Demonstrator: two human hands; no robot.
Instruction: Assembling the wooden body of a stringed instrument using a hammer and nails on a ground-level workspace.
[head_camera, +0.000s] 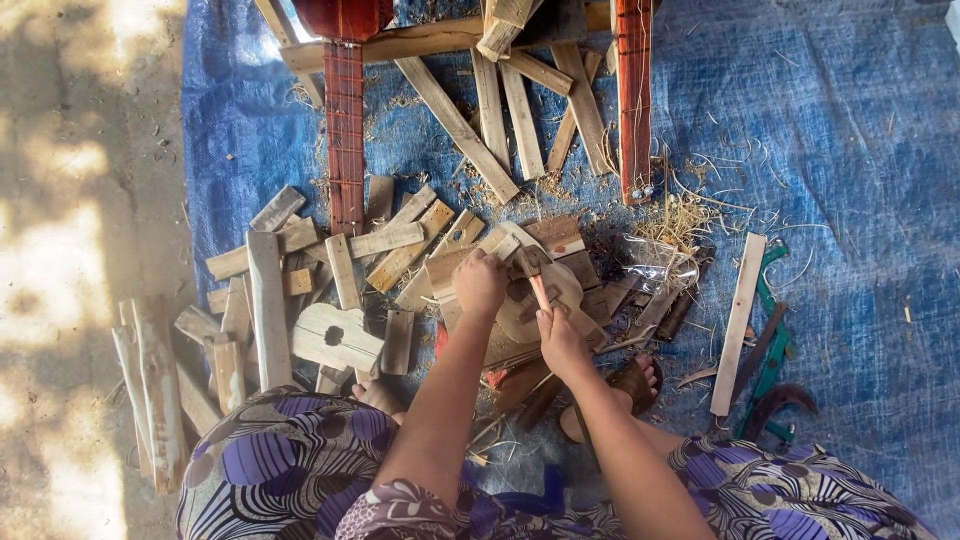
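My left hand (480, 283) is closed on the upper edge of a pale, guitar-shaped wooden cut-out (520, 318) that lies on a pile of wood pieces in front of me. My right hand (560, 340) grips a thin reddish-handled tool (538, 290) whose tip rests on the cut-out near my left hand. A second, similar cut-out with a dark round hole (336, 338) lies to the left, untouched.
Several wooden slats and offcuts (270, 300) lie scattered over a blue tarp (850, 140). Red-painted wooden legs (346, 130) stand at the back. A long slat (738, 320), a green tool (772, 350) and wood shavings (680, 215) are on the right. My sandalled foot (632, 385) is under the work.
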